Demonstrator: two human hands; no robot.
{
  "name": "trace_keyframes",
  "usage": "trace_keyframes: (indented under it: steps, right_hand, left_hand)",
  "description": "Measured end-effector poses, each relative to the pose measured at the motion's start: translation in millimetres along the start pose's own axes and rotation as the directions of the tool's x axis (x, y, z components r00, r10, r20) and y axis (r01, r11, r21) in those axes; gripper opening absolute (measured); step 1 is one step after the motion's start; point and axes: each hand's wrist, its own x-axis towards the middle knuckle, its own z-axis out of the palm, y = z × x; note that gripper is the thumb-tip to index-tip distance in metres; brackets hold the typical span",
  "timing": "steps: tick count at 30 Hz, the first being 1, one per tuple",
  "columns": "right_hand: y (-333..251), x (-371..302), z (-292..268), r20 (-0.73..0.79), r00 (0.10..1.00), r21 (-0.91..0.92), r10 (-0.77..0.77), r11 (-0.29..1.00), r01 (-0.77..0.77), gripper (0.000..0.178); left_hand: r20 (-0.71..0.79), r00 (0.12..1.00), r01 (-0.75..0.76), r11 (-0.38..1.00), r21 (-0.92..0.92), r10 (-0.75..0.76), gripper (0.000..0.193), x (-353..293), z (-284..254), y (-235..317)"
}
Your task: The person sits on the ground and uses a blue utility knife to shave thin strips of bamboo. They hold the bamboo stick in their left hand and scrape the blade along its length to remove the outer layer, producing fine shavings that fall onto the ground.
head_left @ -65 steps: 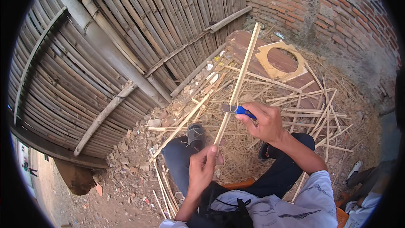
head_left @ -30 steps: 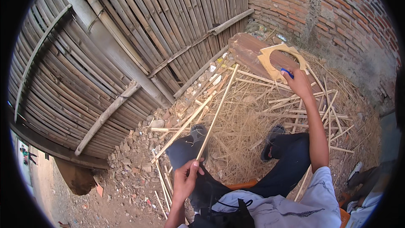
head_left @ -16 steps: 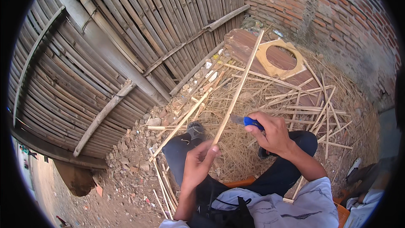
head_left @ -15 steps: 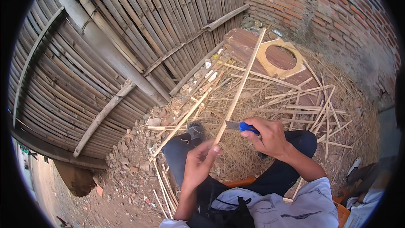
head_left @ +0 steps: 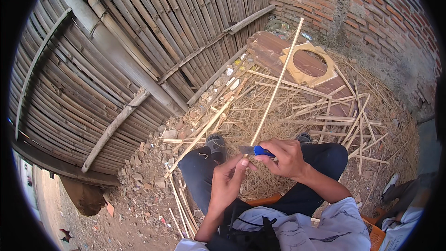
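Strip (head_left: 277,83): pale and thin, slanting away from the left hand (head_left: 225,186), its near end over the gap between the knees (head_left: 193,162); its far part crosses the holed board (head_left: 291,67) in view, though contact there cannot be told.
Blade (head_left: 246,149): lies across the strip just beside the left thumb (head_left: 243,162).
Cut risk: a slip toward the body could nick that thumb; too much push, or a sudden give in the wood, would cause it.
Snap risk: the strip could split or break if the edge bites too deep.
Twist risk: the long far part could swing or roll, since only the near end is held.
Left hand: forearm rising from below, thumb on top, fingers pinching the strip.
Right hand (head_left: 285,158): forearm slanting in from lower right, back of the hand upward, fingers wrapped around the blue handle of the knife (head_left: 263,151), which points left.
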Motion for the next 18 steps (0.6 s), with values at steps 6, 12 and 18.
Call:
trace_keyframes:
  steps: [6,12,18]
  right_hand:
    - [-3.0,1.9,-2.9,-0.001,1.000,-0.013,-0.015,1.000,0.015,0.028]
    - [-6.1,4.1,-4.6,-0.005,1.000,-0.053,-0.005,0.999,0.005,0.032]
    - [-5.1,5.3,-5.7,-0.020,1.000,-0.070,0.002,0.998,-0.003,0.032]
  left_hand:
    - [-0.018,0.999,-0.048,0.992,0.119,0.051,0.024,0.3,1.2,-3.9]
    - [-0.054,0.993,-0.096,0.987,0.128,0.103,0.026,0.1,7.1,1.4]
    - [-0.050,0.999,0.005,0.998,0.068,-0.002,0.028,-3.0,5.8,-0.1]
